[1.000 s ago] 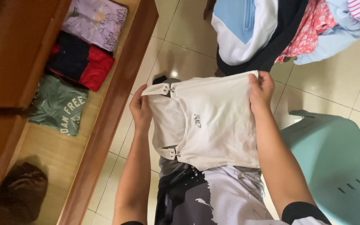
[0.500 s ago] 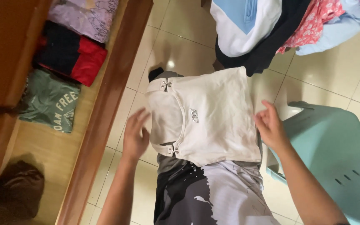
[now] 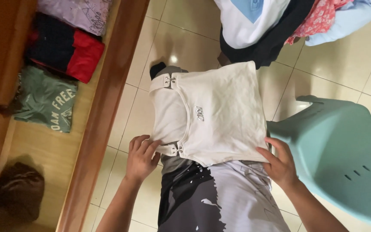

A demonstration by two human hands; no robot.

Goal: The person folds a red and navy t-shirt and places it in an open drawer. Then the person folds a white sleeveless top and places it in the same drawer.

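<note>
Top (image 3: 220,116), cream and sleeveless, lies spread flat over my lap, just ahead of both my hands, with its strap end toward my left and its hem toward my right. From the head view, my left hand (image 3: 141,158) rests with fingers loosely curled on the near strap corner, by the small metal clasp (image 3: 177,150); whether it pinches the cloth or only presses it I cannot tell. My right hand (image 3: 280,165) lies at the near hem corner, fingers part open and touching the edge, again not clearly gripping.

I judge the top light, thin and limp: it will sag and fold wherever it is unsupported, so it wants taking at two corners or along one edge with both hands, cloth pinched between thumb and fingers. The clasps are the only hard parts and could snag.

Left of my left hand runs a wooden drawer (image 3: 108,107) holding folded shirts. Right of my right hand stands a green chair (image 3: 340,159). Beyond the top, well ahead of my hands, sits a clothes pile (image 3: 271,25) on the tiled floor (image 3: 185,47).
</note>
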